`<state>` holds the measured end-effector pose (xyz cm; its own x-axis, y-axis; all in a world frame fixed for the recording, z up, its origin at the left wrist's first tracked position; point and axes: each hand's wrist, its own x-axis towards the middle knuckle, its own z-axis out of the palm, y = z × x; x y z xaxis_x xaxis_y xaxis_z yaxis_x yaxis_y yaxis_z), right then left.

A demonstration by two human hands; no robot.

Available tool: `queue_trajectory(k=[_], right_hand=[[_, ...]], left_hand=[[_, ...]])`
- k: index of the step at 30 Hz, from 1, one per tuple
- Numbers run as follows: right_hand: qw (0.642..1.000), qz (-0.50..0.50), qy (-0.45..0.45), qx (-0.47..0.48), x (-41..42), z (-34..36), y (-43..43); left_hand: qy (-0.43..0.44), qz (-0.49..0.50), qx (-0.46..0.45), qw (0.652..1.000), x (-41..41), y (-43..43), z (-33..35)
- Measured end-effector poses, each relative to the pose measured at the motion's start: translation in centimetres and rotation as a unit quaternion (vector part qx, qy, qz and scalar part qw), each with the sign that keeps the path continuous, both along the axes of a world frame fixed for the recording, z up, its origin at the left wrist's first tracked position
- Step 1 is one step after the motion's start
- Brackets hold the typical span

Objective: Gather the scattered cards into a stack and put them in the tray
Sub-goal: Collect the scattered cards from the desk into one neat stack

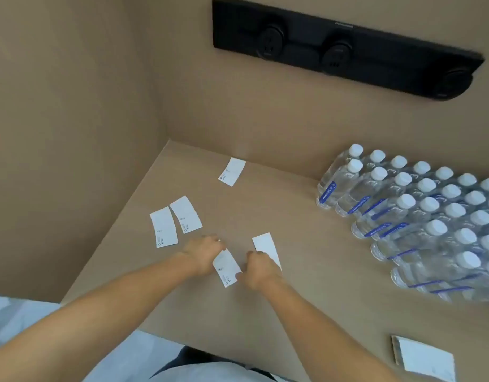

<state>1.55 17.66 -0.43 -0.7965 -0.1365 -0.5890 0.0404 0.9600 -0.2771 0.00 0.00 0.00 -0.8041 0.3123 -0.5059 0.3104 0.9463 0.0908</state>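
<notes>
Both arms extended; left hand [202, 250] and right hand [258, 270] curled, pinching one flat white paper card [226, 267], centre frame.

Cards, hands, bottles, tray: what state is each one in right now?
Card between hands: pinched by both hands.
Card by right hand: flat, partly covered.
Two left cards: flat, side by side.
Far card: flat, alone.
Left hand: gripping.
Right hand: gripping.
Water bottles: capped, upright.
Tray: no cards visible.

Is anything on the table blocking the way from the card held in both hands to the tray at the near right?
Nothing visible does. The card sits between the left hand and right hand; bare table runs to the tray. The bottles stand farther back.
</notes>
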Motion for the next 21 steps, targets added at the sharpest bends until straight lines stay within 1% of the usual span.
queue_trajectory(k=[3, 8, 11, 15, 21], right_hand=[[0.999, -0.042, 0.012, 0.002, 1.2, -1.8, -2.1], [0.996, -0.05, 0.068, 0.014, 2.7, -4.1, -3.6], [0.996, -0.037, 0.077, 0.018, 3.1, -4.5, -3.7], [0.997, -0.005, 0.074, 0.027, 3.2, -4.3, -3.0], [0.994, 0.051, 0.067, 0.064, 3.4, -3.3, 0.2]], left_hand=[[0.018, -0.017, 0.021, 0.999, -0.4, -1.1, -0.9], [0.018, -0.044, 0.04, 0.998, -0.8, -2.2, -2.5], [0.014, -0.044, 0.05, 0.998, -1.1, -2.2, -2.5], [0.001, -0.041, 0.034, 0.999, -1.2, -1.8, -2.0], [-0.022, -0.033, 0.058, 0.998, 1.6, -0.1, -3.4]])
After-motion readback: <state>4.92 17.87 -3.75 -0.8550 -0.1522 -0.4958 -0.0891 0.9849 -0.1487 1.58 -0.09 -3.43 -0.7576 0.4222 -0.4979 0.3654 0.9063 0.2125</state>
